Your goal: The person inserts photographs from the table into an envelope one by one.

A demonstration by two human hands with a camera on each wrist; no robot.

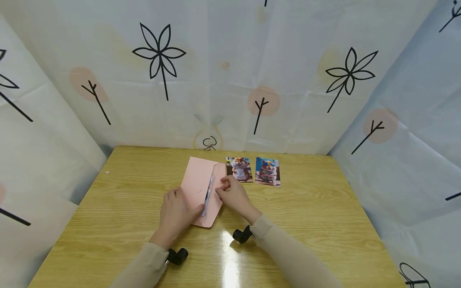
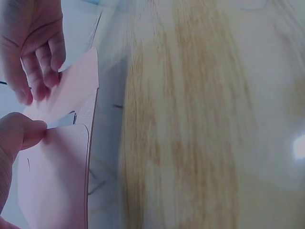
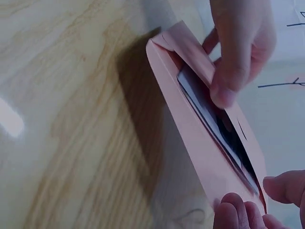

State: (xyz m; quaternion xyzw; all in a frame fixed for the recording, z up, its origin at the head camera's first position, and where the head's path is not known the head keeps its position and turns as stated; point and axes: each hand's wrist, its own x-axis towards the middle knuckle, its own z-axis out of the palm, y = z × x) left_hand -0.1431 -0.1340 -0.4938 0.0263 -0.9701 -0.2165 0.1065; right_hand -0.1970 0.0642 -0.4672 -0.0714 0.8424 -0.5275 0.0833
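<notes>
A pink paper envelope (image 1: 196,176) is tilted up from the table with its flap (image 2: 71,90) unfolded. Its mouth gapes, showing the pale and dark edges of printed cards (image 3: 214,124) inside. My left hand (image 1: 176,216) grips the envelope's left side; in the right wrist view its thumb (image 3: 286,186) lies on one face and its fingers on the other. My right hand (image 1: 234,196) is at the flap side, thumb and forefinger apart, with a fingertip at the mouth in the right wrist view. Whether it touches a card is unclear.
Two hamster picture cards, one with a white top (image 1: 239,170) and one with blue glasses (image 1: 267,171), lie behind my right hand. The wooden table (image 1: 306,208) ends at a patterned cloth (image 1: 201,92) at the back. Both wrists carry a black camera (image 1: 242,235).
</notes>
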